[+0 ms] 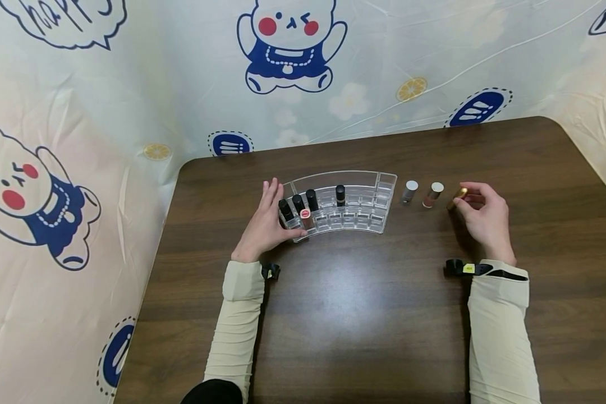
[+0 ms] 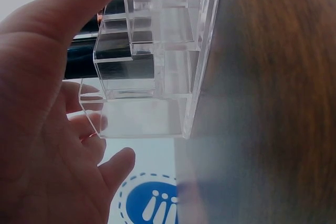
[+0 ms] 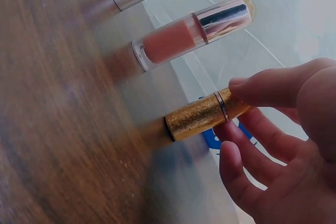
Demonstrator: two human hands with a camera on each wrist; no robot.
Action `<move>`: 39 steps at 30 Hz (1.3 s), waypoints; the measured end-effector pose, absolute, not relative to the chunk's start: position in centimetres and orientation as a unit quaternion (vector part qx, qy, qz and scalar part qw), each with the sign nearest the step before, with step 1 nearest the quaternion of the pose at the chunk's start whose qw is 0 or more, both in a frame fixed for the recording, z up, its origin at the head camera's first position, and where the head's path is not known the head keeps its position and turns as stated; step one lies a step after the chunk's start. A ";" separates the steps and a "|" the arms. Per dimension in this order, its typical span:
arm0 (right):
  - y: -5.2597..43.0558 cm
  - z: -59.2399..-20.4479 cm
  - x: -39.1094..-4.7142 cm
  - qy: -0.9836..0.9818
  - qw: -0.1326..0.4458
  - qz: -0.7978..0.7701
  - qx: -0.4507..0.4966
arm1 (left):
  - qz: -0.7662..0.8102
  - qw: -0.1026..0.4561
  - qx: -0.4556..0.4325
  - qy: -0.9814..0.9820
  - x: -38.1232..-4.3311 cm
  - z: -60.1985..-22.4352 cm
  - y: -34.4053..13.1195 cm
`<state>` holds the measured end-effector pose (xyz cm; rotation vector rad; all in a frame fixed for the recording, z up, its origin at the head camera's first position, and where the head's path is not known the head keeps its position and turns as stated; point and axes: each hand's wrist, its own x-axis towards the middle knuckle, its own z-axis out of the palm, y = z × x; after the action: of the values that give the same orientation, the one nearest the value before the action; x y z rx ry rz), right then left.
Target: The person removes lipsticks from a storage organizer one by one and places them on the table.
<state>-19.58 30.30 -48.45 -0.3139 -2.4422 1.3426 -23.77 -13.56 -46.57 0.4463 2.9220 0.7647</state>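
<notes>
My left hand (image 1: pixel 265 227) grips the left end of a clear tiered lipstick organizer (image 1: pixel 362 179), thumb at the front corner and fingers at its side and back. Several black-capped tubes (image 1: pixel 311 199) stand in its slots, most at the left, one (image 1: pixel 340 195) nearer the middle. A tube with a reddish top (image 1: pixel 306 220) sits in the front row at the left. Over at the right, my right hand (image 1: pixel 487 219) pinches the upper part of a gold lipstick tube (image 3: pixel 197 119) between thumb and fingers. The tube is nearly upright, its base at or just above the table.
Between the organizer and my right hand stand a silver tube (image 1: pixel 409 191) and a lip gloss (image 3: pixel 170 43) with a shiny cap and pinkish body. The brown wooden table (image 1: pixel 363 336) meets a patterned cloth (image 1: pixel 192 73) at its back and left edges.
</notes>
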 end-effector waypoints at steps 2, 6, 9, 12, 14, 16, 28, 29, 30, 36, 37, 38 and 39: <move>30.3 -48.4 -19.5 -0.859 0.167 0.471 -0.108 | 0.251 0.044 0.146 0.956 -23.8 -46.6 -13.6; 30.3 -48.4 -19.5 -0.861 0.166 0.468 -0.107 | 0.253 0.043 0.145 0.956 -23.8 -46.6 -13.6; 30.3 -48.4 -19.5 -0.862 0.166 0.467 -0.106 | 0.251 0.042 0.148 0.956 -23.7 -46.6 -13.6; 30.3 -48.4 -19.5 -0.862 0.165 0.467 -0.106 | 0.249 0.042 0.148 0.956 -23.7 -46.6 -13.5; 30.3 -48.5 -19.4 -0.865 0.162 0.463 -0.107 | 0.245 0.041 0.148 0.957 -23.7 -46.6 -13.5; 30.3 -48.5 -19.4 -0.868 0.159 0.459 -0.108 | 0.243 0.041 0.148 0.958 -23.7 -46.6 -13.5; 30.4 -48.0 -19.3 -0.870 0.150 0.456 -0.111 | 0.237 0.036 0.153 0.959 -23.9 -46.6 -13.4; 30.4 -47.9 -19.2 -0.871 0.148 0.456 -0.111 | 0.236 0.036 0.153 0.959 -23.9 -46.6 -13.4; 30.4 -47.9 -19.2 -0.871 0.146 0.455 -0.111 | 0.237 0.035 0.153 0.959 -23.9 -46.6 -13.4; 30.4 -47.8 -19.1 -0.869 0.142 0.460 -0.111 | 0.237 0.035 0.153 0.959 -23.8 -46.6 -13.4; 30.4 -47.7 -19.0 -0.869 0.143 0.461 -0.111 | 0.237 0.035 0.153 0.959 -23.9 -46.7 -13.4; 30.4 -47.7 -19.0 -0.868 0.143 0.463 -0.111 | 0.236 0.034 0.153 0.959 -23.9 -46.7 -13.5; 30.4 -47.6 -19.0 -0.868 0.143 0.463 -0.111 | 0.236 0.035 0.153 0.959 -23.9 -46.7 -13.5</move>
<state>-18.99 30.41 -47.62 -0.3191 -2.5024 1.3365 -23.86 -13.48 -46.71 0.4697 2.9486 0.7246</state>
